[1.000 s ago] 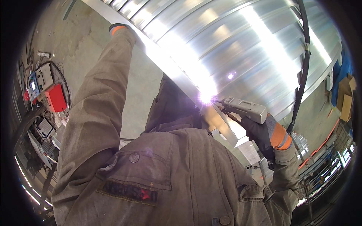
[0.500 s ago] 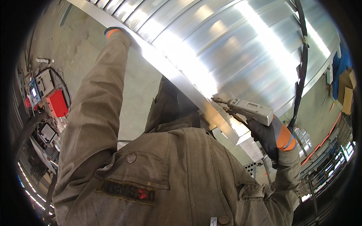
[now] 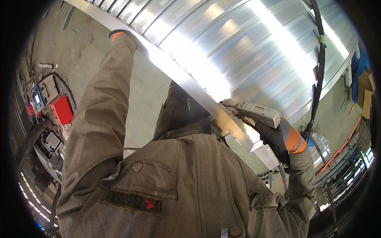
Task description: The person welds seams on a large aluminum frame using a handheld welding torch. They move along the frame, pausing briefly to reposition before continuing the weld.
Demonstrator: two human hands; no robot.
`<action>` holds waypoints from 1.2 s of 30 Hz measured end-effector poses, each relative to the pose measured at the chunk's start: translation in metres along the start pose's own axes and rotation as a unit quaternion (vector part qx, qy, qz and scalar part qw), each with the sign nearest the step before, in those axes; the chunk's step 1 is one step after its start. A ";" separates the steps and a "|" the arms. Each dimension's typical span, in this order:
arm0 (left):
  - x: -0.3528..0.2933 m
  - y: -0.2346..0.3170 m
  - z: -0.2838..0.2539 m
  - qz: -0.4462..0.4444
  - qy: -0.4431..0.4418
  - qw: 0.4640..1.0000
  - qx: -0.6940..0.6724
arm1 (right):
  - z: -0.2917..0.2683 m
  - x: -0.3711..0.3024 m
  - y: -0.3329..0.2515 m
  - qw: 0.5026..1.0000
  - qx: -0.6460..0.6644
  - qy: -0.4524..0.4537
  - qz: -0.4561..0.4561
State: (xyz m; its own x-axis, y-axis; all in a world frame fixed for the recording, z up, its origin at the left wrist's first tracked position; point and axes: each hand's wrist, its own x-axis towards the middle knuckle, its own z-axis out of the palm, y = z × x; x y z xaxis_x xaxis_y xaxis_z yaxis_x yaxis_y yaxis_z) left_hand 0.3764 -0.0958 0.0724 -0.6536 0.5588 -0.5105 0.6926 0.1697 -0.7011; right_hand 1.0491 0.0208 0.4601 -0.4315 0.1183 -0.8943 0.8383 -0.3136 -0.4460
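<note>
My right hand (image 3: pixel 270 139), in a black glove with a grey and orange cuff, grips a grey welding gun (image 3: pixel 260 114) with a brass-coloured nozzle and a thin tube below it. The nozzle tip is at the near edge of a shiny ribbed metal panel (image 3: pixel 270 75), by its flat edge rail (image 3: pixel 198 95). Whether the tip touches the metal I cannot tell. My left hand (image 3: pixel 118 34), in a glove with an orange cuff, reaches out to the same rail farther to the left. Its fingers are hidden beyond the cuff and rail.
A thick black cable (image 3: pixel 318 75) runs down across the panel's right side. On the floor at left stand a red box (image 3: pixel 62 110) and a machine with a lit screen (image 3: pixel 37 99), among loose cables. Cardboard (image 3: pixel 366 103) lies at the far right.
My right hand and the welding gun have shifted slightly left, and the nozzle tip has moved a little along the panel's edge. The left hand stays nearly in place.
</note>
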 end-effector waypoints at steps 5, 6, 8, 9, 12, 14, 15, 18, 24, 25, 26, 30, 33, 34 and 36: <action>-0.010 -0.002 -0.011 0.006 -0.002 1.000 0.004 | 0.002 0.000 0.002 1.000 0.003 0.010 -0.004; -0.011 -0.002 -0.012 0.008 -0.003 1.000 0.005 | 0.001 0.001 0.002 1.000 -0.003 0.005 0.002; -0.014 -0.002 -0.014 0.009 -0.003 1.000 0.005 | 0.000 0.003 0.003 1.000 -0.012 -0.006 0.002; -0.015 -0.003 -0.015 0.009 -0.003 1.000 0.004 | 0.000 0.004 0.003 1.000 -0.013 -0.007 -0.002; -0.019 -0.004 -0.017 0.010 -0.004 1.000 0.004 | 0.001 0.006 0.003 1.000 -0.025 -0.006 -0.005; -0.023 -0.005 -0.019 0.010 -0.006 1.000 0.003 | 0.001 0.007 0.002 0.999 -0.042 -0.001 0.001; -0.024 -0.006 -0.021 0.010 -0.006 1.000 0.003 | 0.002 0.006 0.001 0.999 -0.040 0.000 0.005; -0.029 -0.007 -0.025 0.011 -0.006 1.000 0.002 | 0.002 0.005 -0.002 0.999 -0.032 0.002 0.003; -0.024 -0.003 -0.019 0.004 -0.019 1.000 -0.013 | 0.001 0.005 -0.006 0.999 -0.040 0.000 0.011; -0.022 -0.006 -0.013 -0.003 -0.010 1.000 -0.020 | 0.001 0.006 -0.007 0.999 -0.043 0.000 0.006; -0.018 -0.010 -0.008 -0.010 -0.005 1.000 -0.029 | 0.001 0.006 -0.008 0.999 -0.047 0.001 0.000; -0.009 -0.019 0.003 -0.025 0.005 0.998 -0.060 | 0.001 0.006 -0.012 0.999 -0.051 -0.012 0.008; -0.013 -0.008 -0.001 -0.017 0.007 0.998 -0.061 | 0.001 0.004 -0.015 0.999 -0.039 -0.019 -0.006; -0.014 -0.008 -0.003 -0.020 0.008 0.998 -0.067 | 0.001 0.003 -0.015 0.999 -0.040 -0.018 0.002; -0.016 -0.007 -0.006 -0.035 0.011 0.995 -0.095 | 0.001 0.002 -0.014 0.999 -0.042 -0.017 -0.008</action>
State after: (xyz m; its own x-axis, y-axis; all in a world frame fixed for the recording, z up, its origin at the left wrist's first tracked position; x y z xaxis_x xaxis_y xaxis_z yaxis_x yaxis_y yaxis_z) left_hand 0.3841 -0.1014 0.0880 -0.6964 0.5573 -0.4521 0.6928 0.3580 -0.6260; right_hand 1.0363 0.0248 0.4650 -0.4555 0.0911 -0.8856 0.8551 -0.2320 -0.4637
